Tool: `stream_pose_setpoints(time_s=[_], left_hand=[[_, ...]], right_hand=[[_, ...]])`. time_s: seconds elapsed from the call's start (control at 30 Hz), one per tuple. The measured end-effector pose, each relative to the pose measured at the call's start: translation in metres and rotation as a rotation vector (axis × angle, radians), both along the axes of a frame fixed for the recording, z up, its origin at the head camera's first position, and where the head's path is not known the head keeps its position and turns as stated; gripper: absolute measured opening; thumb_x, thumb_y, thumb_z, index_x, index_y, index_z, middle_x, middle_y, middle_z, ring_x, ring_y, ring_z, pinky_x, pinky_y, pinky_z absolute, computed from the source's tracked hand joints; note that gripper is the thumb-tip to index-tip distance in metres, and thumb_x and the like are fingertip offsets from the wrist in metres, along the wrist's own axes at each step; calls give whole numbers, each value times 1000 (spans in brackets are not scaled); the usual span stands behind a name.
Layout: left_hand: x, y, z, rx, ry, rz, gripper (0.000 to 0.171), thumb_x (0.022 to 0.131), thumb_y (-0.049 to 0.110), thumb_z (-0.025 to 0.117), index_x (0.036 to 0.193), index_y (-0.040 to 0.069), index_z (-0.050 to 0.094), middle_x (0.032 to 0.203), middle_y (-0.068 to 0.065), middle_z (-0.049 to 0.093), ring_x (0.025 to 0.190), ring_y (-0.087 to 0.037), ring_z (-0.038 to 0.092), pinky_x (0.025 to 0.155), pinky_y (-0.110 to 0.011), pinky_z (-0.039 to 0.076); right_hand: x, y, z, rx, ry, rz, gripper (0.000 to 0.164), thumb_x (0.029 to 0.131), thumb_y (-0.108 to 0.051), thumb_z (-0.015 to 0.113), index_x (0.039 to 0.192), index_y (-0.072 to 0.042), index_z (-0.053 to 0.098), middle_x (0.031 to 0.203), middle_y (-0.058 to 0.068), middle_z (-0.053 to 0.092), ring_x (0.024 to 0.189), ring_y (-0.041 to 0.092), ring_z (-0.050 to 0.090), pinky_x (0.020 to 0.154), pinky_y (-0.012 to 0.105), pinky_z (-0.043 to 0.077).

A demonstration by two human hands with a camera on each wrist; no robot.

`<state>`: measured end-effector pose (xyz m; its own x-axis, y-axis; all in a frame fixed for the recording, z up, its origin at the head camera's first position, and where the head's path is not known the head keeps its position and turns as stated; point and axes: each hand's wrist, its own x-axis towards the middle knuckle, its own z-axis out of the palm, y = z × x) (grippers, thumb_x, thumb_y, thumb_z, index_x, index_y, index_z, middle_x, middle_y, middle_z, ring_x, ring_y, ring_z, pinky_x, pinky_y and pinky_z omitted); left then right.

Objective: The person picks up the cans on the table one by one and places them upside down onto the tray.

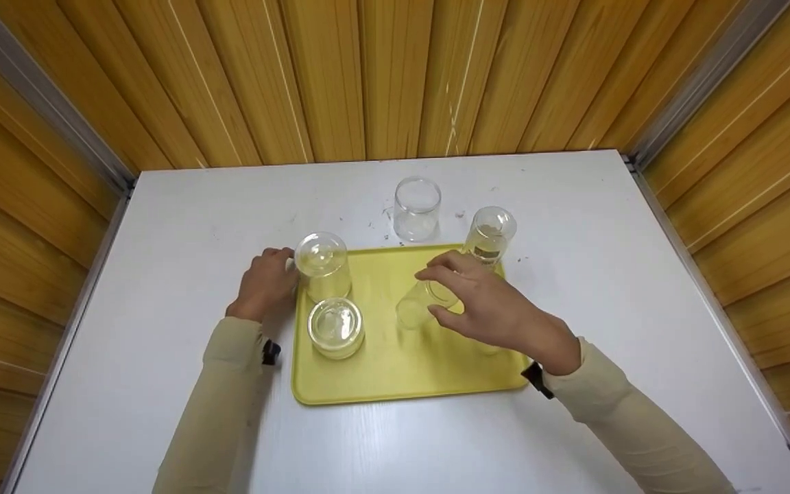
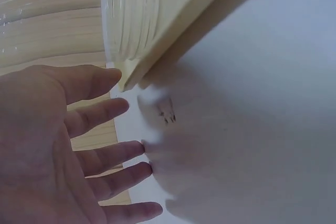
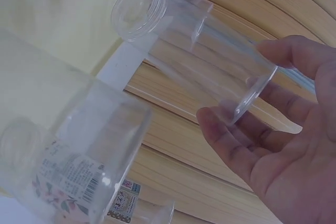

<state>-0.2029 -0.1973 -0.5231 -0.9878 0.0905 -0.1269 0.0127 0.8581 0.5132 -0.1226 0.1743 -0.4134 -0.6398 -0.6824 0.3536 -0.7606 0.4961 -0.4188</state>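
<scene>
My right hand (image 1: 498,305) holds a clear threaded jar (image 3: 210,61) near its base, between thumb and fingers. This jar tilts over the yellow tray (image 1: 381,370), and its threaded mouth points away from the palm in the right wrist view. My left hand (image 1: 265,285) is at the tray's left edge, beside a tall clear jar (image 1: 323,267). Its fingers (image 2: 113,158) are fairly straight in the left wrist view, with the thumb close to the tray's corner; whether they touch is unclear. A second upturned jar (image 1: 335,329) stands nearer me on the tray.
One clear jar (image 1: 417,209) stands on the white table (image 1: 217,213) behind the tray. Another, with a label (image 1: 491,230), is at the tray's back right corner. A jar with a floral label (image 3: 68,177) is beside the held one. Wood-patterned walls (image 1: 395,75) enclose the table.
</scene>
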Motion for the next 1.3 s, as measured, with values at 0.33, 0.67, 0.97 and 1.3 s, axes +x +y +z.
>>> stream_pose_setpoints(time_s=[0.33, 0.67, 0.97, 1.3], left_hand=[[3, -2, -4, 6, 64, -45, 43, 108, 25, 54, 137, -5, 66, 144, -36, 55, 134, -56, 50, 107, -69, 44], [9, -2, -4, -23, 64, -52, 44, 108, 27, 54, 137, -4, 67, 143, -35, 55, 132, -56, 51, 105, -69, 45], [20, -3, 0, -112, -15, -104, 52, 105, 28, 54, 144, -6, 58, 148, -34, 49, 135, -56, 48, 106, -69, 44], [29, -5, -4, -188, 10, -143, 51, 105, 29, 58, 144, -4, 55, 144, -31, 51, 131, -54, 49, 99, -68, 49]], right_hand=[[5, -6, -6, 94, -39, 19, 41, 91, -4, 79, 130, -2, 66, 123, 13, 63, 117, 31, 62, 94, 44, 56], [8, -10, -8, 168, -70, 11, 41, 91, -5, 81, 129, -2, 67, 125, 16, 62, 113, 34, 62, 88, 45, 58], [10, -11, -9, 228, -76, -3, 41, 91, -7, 82, 129, -3, 67, 125, 17, 62, 113, 36, 62, 88, 45, 58], [12, -13, -11, 279, -110, -10, 42, 92, -8, 82, 131, -4, 66, 126, 17, 61, 114, 36, 62, 85, 46, 59]])
